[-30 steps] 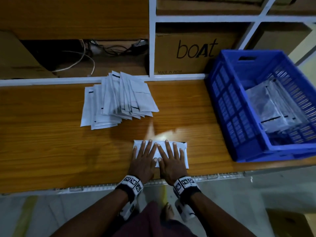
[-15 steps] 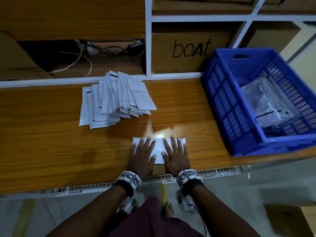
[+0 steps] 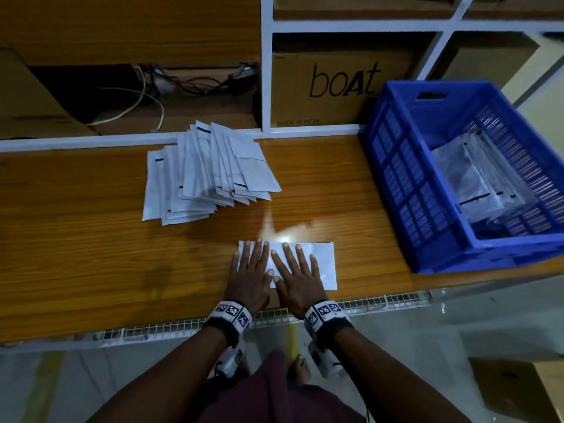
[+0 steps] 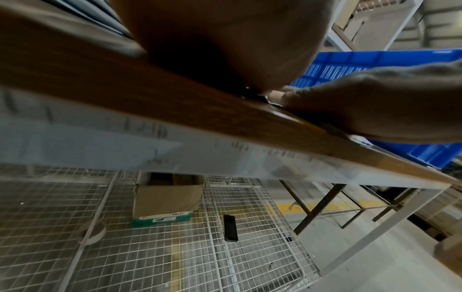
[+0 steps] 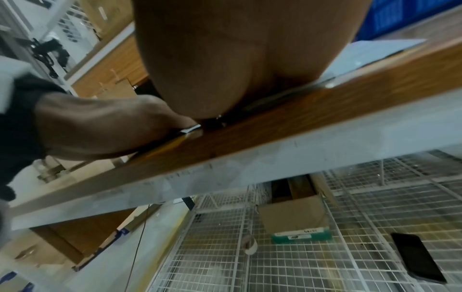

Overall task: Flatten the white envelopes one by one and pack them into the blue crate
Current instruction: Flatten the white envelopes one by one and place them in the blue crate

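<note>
One white envelope (image 3: 324, 264) lies flat near the front edge of the wooden table (image 3: 76, 254). My left hand (image 3: 250, 270) and right hand (image 3: 297, 271) press on it side by side, palms down, fingers straight and spread. A fanned pile of white envelopes (image 3: 204, 175) sits further back to the left. The blue crate (image 3: 412, 184) stands at the right with several envelopes (image 3: 476, 178) lying inside. In the wrist views only the heel of each palm shows against the table edge; the fingers are hidden.
A cardboard "boat" box (image 3: 338, 83) sits in the shelf behind the table, with cables (image 3: 183, 83) in the bay to its left. Under the table a wire-mesh shelf (image 4: 75, 227) carries a small carton (image 4: 165, 201), a phone (image 4: 230, 227) and a tape roll (image 4: 92, 233).
Both hands stayed flat on the envelope and shifted slightly left along it, leaving more of its right end uncovered. The pile and crate kept their places.
</note>
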Demonstrator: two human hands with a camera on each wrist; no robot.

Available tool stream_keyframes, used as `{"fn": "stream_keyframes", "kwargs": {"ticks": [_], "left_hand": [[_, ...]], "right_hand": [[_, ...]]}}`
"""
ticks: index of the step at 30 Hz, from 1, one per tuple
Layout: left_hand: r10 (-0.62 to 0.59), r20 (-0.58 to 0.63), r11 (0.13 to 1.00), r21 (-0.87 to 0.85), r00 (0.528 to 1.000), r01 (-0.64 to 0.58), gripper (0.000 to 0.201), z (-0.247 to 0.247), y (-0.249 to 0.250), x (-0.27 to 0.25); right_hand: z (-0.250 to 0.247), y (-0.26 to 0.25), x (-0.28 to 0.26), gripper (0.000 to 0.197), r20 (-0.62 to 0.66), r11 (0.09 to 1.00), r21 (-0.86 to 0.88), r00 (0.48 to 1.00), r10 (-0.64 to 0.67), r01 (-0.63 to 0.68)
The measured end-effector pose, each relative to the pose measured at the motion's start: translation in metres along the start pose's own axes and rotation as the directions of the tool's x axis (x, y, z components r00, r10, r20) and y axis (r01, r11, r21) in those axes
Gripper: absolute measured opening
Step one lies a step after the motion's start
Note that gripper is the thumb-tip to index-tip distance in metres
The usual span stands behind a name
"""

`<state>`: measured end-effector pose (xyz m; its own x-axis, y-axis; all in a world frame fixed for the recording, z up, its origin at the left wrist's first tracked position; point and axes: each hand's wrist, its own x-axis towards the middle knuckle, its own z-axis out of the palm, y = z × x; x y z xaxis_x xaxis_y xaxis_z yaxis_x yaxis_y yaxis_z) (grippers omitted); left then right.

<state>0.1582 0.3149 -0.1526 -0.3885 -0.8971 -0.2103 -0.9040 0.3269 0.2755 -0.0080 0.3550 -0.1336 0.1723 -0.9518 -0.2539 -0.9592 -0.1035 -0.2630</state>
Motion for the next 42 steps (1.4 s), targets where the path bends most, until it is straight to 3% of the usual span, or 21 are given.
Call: {"fn": "stream_keyframes", "kwargs": {"ticks": [3, 6, 8, 12, 16, 20, 28, 33, 38, 42], "left_hand": [[-0.033, -0.015, 0.999, -0.005, 0.999, 0.033, 0.07, -0.003, 0.004, -0.004], [0.034, -0.081, 0.998, 0.055, 0.996, -0.03, 0.07, 0.002, 0.008, -0.013], [0.081, -0.053, 0.996, 0.033, 0.995, -0.079, 0.067, 0.007, 0.01, -0.015], [0.046, 0.009, 0.999, -0.009, 0.999, -0.045, 0.069, 0.01, 0.013, -0.016], [0.044, 0.008, 0.999, -0.032, 0.999, -0.043, 0.074, 0.005, 0.015, -0.017], [0.031, 0.024, 0.999, -0.015, 0.999, -0.031, 0.074, 0.002, 0.016, -0.013], [0.043, -0.042, 0.999, 0.018, 0.998, -0.042, 0.068, 0.007, 0.005, -0.011], [0.029, -0.004, 0.999, 0.016, 1.0, -0.029, 0.071, 0.008, 0.005, -0.009], [0.004, 0.08, 1.0, 0.004, 0.997, -0.005, 0.075, -0.006, 0.005, -0.004], [0.017, 0.005, 1.0, 0.003, 1.0, -0.017, 0.061, -0.03, 0.005, 0.001]], "right_hand": [[-0.001, 0.001, 0.003, 0.059, 0.004, 1.0, 0.016, 1.0, -0.008, 0.007], [0.001, 0.006, 0.006, 0.062, 0.031, 1.0, 0.013, 0.999, -0.026, 0.026], [0.001, 0.009, 0.008, 0.068, 0.056, 0.999, 0.009, 0.998, -0.034, 0.034], [-0.01, 0.014, 0.01, 0.064, 0.138, 0.998, 0.032, 0.989, -0.054, 0.05], [-0.008, 0.018, -0.005, 0.058, -0.018, 0.992, 0.12, 0.999, 0.041, -0.038], [0.002, 0.021, -0.012, 0.056, -0.072, 0.991, 0.072, 0.991, 0.115, -0.11], [0.002, 0.024, -0.008, 0.058, -0.044, 0.991, 0.072, 0.993, 0.113, -0.11], [0.0, 0.023, -0.008, 0.059, 0.009, 0.991, 0.057, 0.993, 0.122, -0.122], [-0.016, 0.023, -0.003, 0.062, 0.156, 0.989, 0.049, 0.979, 0.132, -0.141], [-0.048, 0.018, 0.002, 0.062, 0.073, 0.992, 0.015, 0.99, 0.124, -0.125]]}}
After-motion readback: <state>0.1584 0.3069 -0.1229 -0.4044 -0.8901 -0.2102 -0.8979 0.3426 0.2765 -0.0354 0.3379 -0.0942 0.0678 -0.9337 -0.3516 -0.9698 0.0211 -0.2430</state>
